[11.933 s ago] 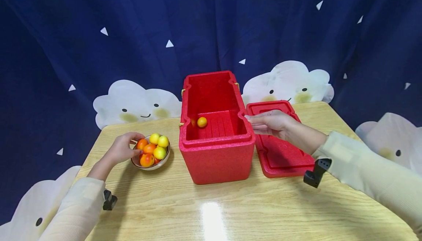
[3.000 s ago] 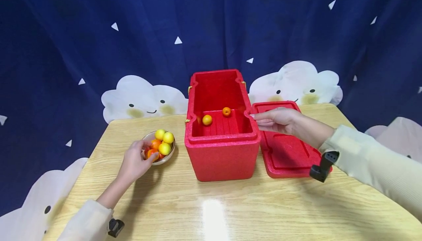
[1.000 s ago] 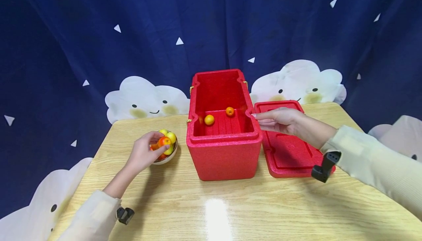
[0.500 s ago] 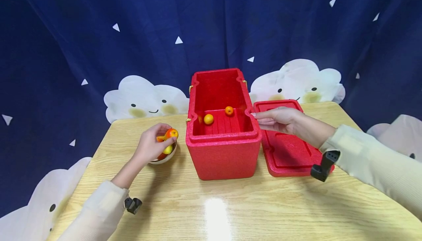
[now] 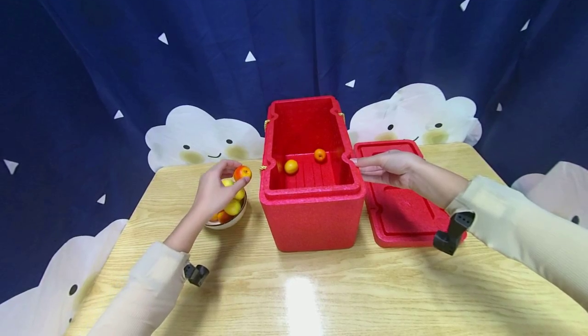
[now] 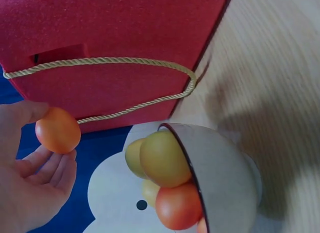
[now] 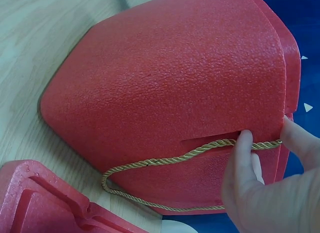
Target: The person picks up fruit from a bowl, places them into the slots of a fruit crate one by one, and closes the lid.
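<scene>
Now left hand (image 5: 212,193) pinches a small orange-red round fruit (image 5: 242,173) above the white bowl (image 5: 228,221), just left of the open red foam box (image 5: 312,208). Right hand (image 5: 390,168), fingers straight, touches the box's right rim.

Light wooden table (image 5: 349,295) bearing fruit bowl (image 5: 228,221), open red box (image 5: 312,218), red lid (image 5: 399,213)

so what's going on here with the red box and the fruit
A person's left hand pinches a small orange fruit above the bowl of fruit, beside the open red foam box. The right hand rests its fingers on the box's right rim. Two fruits already lie inside the box. The red lid lies flat on the wooden table, right of the box.
</scene>
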Demonstrator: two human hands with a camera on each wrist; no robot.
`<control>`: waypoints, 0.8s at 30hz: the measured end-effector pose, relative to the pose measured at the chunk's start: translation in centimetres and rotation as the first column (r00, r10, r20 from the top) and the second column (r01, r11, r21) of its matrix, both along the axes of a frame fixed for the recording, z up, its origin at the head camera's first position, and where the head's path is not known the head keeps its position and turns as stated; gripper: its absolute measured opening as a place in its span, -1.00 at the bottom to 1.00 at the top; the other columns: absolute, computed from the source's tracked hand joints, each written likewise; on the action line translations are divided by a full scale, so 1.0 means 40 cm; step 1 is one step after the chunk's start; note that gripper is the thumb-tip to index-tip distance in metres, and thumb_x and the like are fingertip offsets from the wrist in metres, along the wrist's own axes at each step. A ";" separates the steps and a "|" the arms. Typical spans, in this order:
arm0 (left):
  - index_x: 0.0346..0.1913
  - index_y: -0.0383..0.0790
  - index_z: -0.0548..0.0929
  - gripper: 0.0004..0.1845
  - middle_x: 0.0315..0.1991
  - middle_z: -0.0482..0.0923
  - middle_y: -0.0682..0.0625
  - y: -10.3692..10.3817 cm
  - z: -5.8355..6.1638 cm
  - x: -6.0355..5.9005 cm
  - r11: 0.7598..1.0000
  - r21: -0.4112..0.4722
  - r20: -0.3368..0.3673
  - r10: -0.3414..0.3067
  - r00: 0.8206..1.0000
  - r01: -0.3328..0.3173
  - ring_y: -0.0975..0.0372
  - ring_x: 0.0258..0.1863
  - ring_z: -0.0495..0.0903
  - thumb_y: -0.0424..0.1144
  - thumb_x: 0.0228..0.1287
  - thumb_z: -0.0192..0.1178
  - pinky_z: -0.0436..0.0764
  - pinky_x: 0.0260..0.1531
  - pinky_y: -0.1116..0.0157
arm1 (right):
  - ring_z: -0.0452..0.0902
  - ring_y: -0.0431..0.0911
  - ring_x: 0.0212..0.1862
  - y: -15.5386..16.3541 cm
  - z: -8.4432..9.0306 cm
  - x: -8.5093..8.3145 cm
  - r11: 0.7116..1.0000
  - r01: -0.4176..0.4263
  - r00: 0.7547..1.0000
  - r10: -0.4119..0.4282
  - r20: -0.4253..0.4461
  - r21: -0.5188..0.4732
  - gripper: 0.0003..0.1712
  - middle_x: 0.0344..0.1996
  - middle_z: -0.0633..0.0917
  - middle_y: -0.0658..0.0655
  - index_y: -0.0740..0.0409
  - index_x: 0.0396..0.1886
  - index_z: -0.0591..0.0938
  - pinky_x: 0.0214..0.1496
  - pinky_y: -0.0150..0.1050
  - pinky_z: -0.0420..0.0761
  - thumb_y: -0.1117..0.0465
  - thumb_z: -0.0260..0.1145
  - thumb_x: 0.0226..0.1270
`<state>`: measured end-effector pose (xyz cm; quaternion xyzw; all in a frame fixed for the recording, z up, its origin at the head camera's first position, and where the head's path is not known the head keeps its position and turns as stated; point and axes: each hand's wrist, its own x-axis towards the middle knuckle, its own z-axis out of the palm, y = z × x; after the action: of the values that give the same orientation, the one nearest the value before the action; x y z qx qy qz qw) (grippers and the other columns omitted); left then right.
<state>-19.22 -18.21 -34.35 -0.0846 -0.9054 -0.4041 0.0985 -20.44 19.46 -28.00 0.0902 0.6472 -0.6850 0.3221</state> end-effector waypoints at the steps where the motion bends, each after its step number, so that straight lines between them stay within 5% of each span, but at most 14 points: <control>1: 0.02 -0.31 0.56 -0.62 -0.03 0.64 -0.22 0.001 0.001 -0.002 1.000 0.006 -0.007 0.007 1.000 -0.007 -0.01 0.01 0.62 -0.22 0.18 0.32 0.57 0.14 0.06 | 0.76 -0.23 -0.29 -0.001 0.000 0.000 1.000 0.003 1.000 -0.003 0.001 0.004 -0.80 -0.43 0.79 -0.07 -0.08 -0.49 0.76 -0.14 -0.37 0.71 0.15 0.29 0.31; 17: 0.10 -0.30 0.51 -0.56 0.06 0.58 -0.21 -0.008 0.067 -0.042 0.991 0.129 0.019 0.020 1.000 -0.023 0.00 0.09 0.55 -0.15 0.23 0.29 0.47 0.26 0.08 | 0.76 -0.23 -0.29 0.000 -0.001 -0.003 1.000 -0.006 1.000 0.005 0.004 0.007 -0.75 -0.43 0.79 -0.08 -0.10 -0.49 0.76 -0.11 -0.37 0.70 0.15 0.24 0.36; 24: 0.05 -0.30 0.52 -0.60 0.00 0.61 -0.21 -0.010 0.094 -0.060 0.994 0.106 -0.012 0.010 1.000 -0.009 0.01 0.05 0.58 -0.16 0.23 0.29 0.51 0.23 0.09 | 0.76 -0.22 -0.29 0.000 -0.002 -0.003 1.000 0.005 1.000 -0.005 0.015 -0.009 -0.80 -0.42 0.79 -0.06 -0.07 -0.48 0.76 -0.15 -0.37 0.71 0.15 0.28 0.32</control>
<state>-21.62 -18.61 -30.57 -0.0773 -0.8826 -0.4504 0.1105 -20.54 19.48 -28.09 0.0957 0.6413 -0.6881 0.3256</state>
